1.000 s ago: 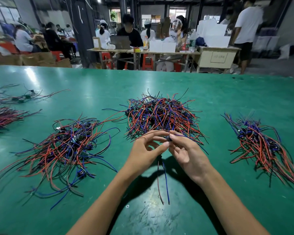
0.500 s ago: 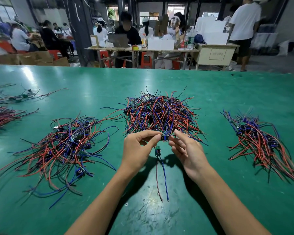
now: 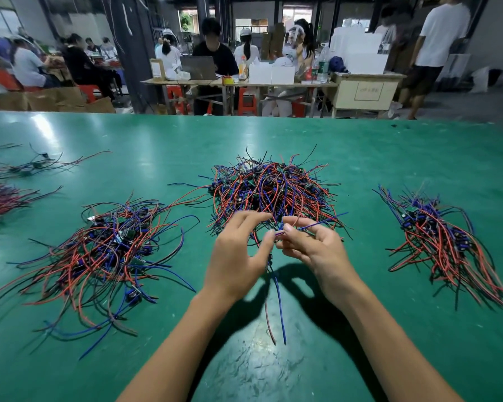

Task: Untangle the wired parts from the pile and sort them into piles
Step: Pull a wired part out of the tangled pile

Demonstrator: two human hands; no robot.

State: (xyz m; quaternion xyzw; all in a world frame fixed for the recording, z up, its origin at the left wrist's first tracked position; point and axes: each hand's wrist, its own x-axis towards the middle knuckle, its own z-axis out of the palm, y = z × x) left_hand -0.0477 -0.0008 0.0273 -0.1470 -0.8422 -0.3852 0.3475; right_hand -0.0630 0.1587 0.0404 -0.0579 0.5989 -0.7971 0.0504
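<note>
A tangled pile [image 3: 273, 192] of red, blue and black wired parts lies at the table's middle. Just in front of it my left hand [image 3: 238, 256] and my right hand [image 3: 311, 250] meet over one wired part [image 3: 276, 300]. My left thumb and my right fingertips pinch its upper end, and its red and blue wires hang down to the table. A blue wire runs from my right fingers back toward the pile. A loose pile [image 3: 105, 250] lies to the left and a neater pile [image 3: 442, 242] to the right.
More wire bundles [image 3: 3, 195] lie at the green table's [image 3: 360, 158] far left edge. Beyond the table, people sit at wooden benches with boxes and a laptop, and one person stands at the far right.
Both hands have risen slightly toward the middle pile, and my left fingers have spread wider. The hanging part stays between the hands.
</note>
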